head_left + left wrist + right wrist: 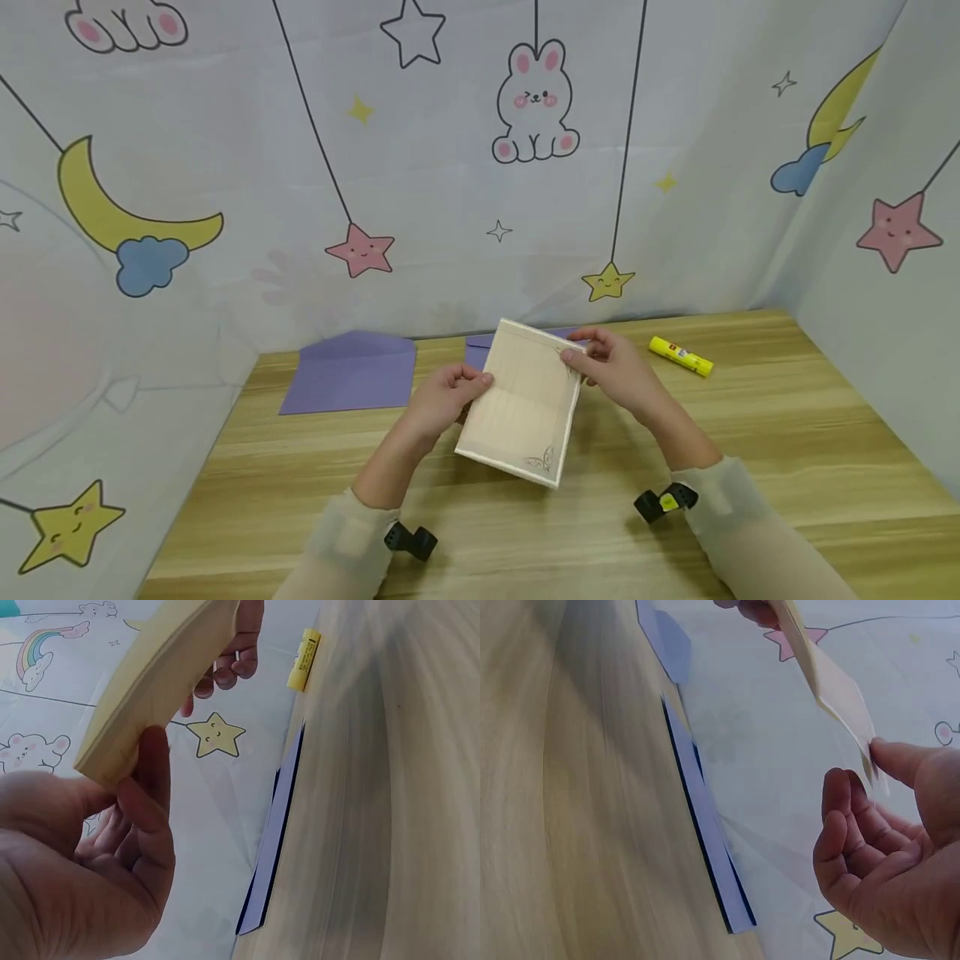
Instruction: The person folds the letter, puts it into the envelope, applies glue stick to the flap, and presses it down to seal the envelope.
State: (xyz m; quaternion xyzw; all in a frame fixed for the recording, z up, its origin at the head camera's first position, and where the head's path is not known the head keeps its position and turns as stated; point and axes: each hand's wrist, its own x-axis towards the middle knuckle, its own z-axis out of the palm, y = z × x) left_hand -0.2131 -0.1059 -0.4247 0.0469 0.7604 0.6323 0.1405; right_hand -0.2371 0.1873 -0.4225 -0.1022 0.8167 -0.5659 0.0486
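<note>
Cream letter paper (517, 408) with a pale border and ornaments at two corners is held up at a tilt over the table in the head view. A faint crease crosses its middle. At its left edge, my left hand (448, 396) pinches it, thumb on the front and fingers behind. My right hand (618, 371) holds the upper right corner between thumb and fingers. In the left wrist view the paper (161, 682) shows a curved underside above the left hand (97, 855). The right wrist view shows the right thumb on the paper's edge, with the other fingers curled below.
A purple envelope (352, 375) lies at the back left of the wooden table (300, 492). Another purple envelope (476, 357) lies behind the paper, partly hidden. To the right is a yellow glue stick (681, 357). A printed curtain (450, 167) hangs along the back edge.
</note>
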